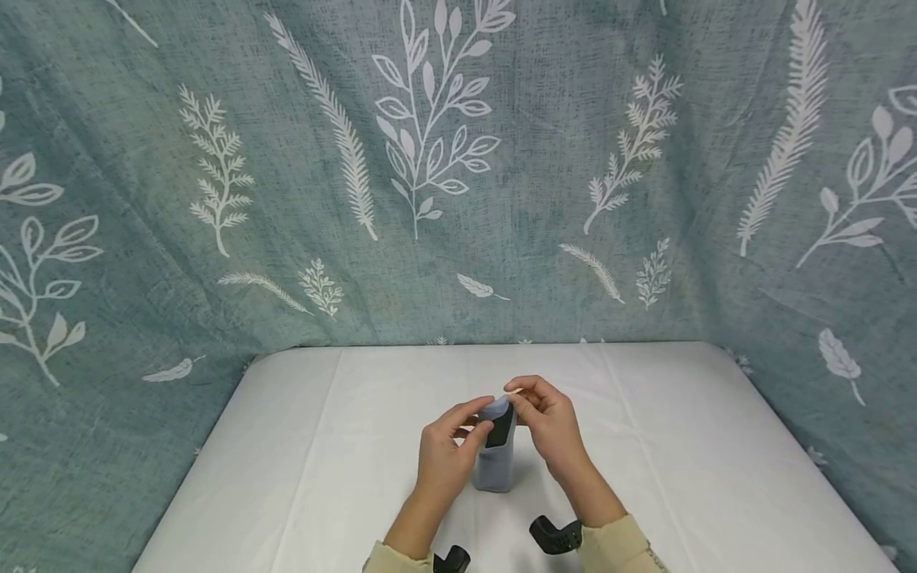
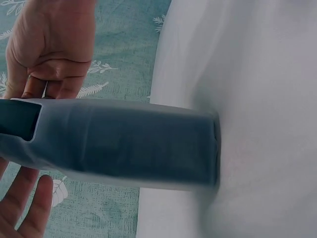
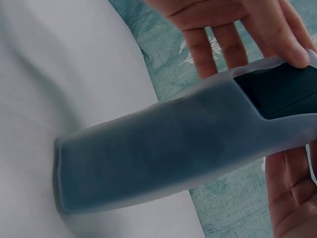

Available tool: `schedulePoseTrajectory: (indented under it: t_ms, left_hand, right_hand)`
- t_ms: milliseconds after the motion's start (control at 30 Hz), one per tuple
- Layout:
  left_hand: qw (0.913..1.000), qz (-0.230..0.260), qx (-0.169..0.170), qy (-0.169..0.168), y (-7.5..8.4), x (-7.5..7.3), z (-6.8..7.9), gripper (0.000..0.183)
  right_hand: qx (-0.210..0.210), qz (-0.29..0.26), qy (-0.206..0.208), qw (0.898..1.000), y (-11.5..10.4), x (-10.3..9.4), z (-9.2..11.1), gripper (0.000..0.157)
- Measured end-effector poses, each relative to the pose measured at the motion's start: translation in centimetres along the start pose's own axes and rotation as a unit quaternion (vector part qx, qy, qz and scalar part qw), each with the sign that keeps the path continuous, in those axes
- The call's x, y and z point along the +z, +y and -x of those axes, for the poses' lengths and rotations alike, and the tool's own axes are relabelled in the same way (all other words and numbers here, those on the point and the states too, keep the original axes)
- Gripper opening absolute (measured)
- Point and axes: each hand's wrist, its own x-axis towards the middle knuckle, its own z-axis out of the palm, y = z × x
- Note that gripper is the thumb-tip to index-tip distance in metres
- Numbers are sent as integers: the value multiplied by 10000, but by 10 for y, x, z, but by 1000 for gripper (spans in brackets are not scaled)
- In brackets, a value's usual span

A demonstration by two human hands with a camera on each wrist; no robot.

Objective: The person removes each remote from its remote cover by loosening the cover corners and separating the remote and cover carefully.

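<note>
So there's a frosted blue-grey pouch standing upright on the white-covered bench, roughly in front of the person, with its bottom end touching the cloth. A dark block sits inside it, showing dark green to black through the cut-out at the top and kinda murky through the see-through walls lower down. Both hands are up at the mouth of the thing. The left hand has a pinching grip on its left edge, thumb on the near side by the opening and the other fingers round the outside, so not much gap there. The right hand is across from it, grip nearly closed too, thumb and index finger nipping the rim at the far right corner. The fingertips of the two hands are pretty close together over the top. Each wrist wears a small black camera just past a beige cuff, and behind it all hangs a teal curtain with white leaf prints.
</note>
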Motion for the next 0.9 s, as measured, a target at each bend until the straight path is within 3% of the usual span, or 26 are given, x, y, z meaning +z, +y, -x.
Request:
schedulePoseTrajectory:
  t_ms: [200,467,733,900]
  left_hand:
    - [10000,-73,-44,8,3,1,-1,30]
    - [9998,-81,-53,151,4,3,-1,26]
    - [9998,32,-129,174,6,3,-2,22]
    - [9992,229,-296,105,6,2,-4,20]
  right_hand:
    - [-40,-120,261,9996,7,3,4,11]
    - [-739,348,470,9955,14,7,18,14]
    - [-1696,897,343,9808,20,10,30,28]
    - [-2030,1281,557,9692,23,14,29,38]
